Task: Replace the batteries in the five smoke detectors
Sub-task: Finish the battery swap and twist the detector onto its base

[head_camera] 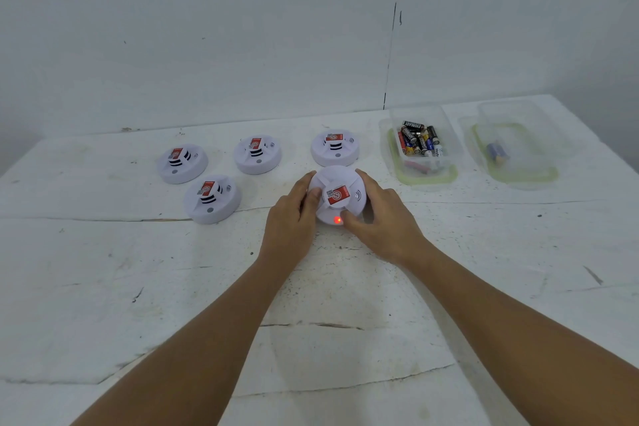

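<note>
A round white smoke detector (337, 195) with a red label sits on the table in the middle, and a red light glows on its near edge. My left hand (294, 218) grips its left side. My right hand (378, 218) grips its right side, thumb beside the red light. Several more white detectors lie face up behind and to the left: one (182, 162) far left, one (211, 199) in front of it, one (257, 153) in the middle, one (334, 148) just behind the held detector.
A clear plastic tub (420, 149) holding several batteries stands at the right rear. Further right a second clear tub (511, 149) holds a couple of batteries. The table (311, 304) is white and scratched, with a pale wall behind.
</note>
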`<action>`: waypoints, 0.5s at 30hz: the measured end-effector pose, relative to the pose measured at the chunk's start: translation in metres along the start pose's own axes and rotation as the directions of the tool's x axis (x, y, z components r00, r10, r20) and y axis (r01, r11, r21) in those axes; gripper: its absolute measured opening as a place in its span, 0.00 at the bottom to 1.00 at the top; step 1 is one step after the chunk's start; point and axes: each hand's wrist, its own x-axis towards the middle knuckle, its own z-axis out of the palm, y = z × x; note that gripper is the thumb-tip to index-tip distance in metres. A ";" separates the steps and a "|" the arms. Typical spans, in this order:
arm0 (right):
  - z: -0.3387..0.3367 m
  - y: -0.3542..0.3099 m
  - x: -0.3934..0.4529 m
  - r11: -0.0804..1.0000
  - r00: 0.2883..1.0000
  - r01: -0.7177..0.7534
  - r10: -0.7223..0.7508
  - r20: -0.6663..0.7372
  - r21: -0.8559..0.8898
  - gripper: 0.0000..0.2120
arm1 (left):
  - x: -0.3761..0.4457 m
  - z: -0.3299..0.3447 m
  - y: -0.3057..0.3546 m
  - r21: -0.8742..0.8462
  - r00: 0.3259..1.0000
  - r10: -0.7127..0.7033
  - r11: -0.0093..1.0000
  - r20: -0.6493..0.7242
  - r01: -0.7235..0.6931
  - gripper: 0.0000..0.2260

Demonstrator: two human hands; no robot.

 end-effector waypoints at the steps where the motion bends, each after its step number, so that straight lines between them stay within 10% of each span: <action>1: 0.000 0.000 0.000 1.000 1.000 -0.004 0.004 -0.001 -0.006 0.23 | 0.000 0.000 0.000 0.001 1.000 -0.003 1.000 0.001 0.003 0.17; 15: 0.003 0.005 0.001 0.999 0.999 -0.035 0.035 -0.003 -0.041 0.25 | -0.001 -0.001 0.002 -0.002 1.000 0.001 1.000 0.002 -0.001 0.17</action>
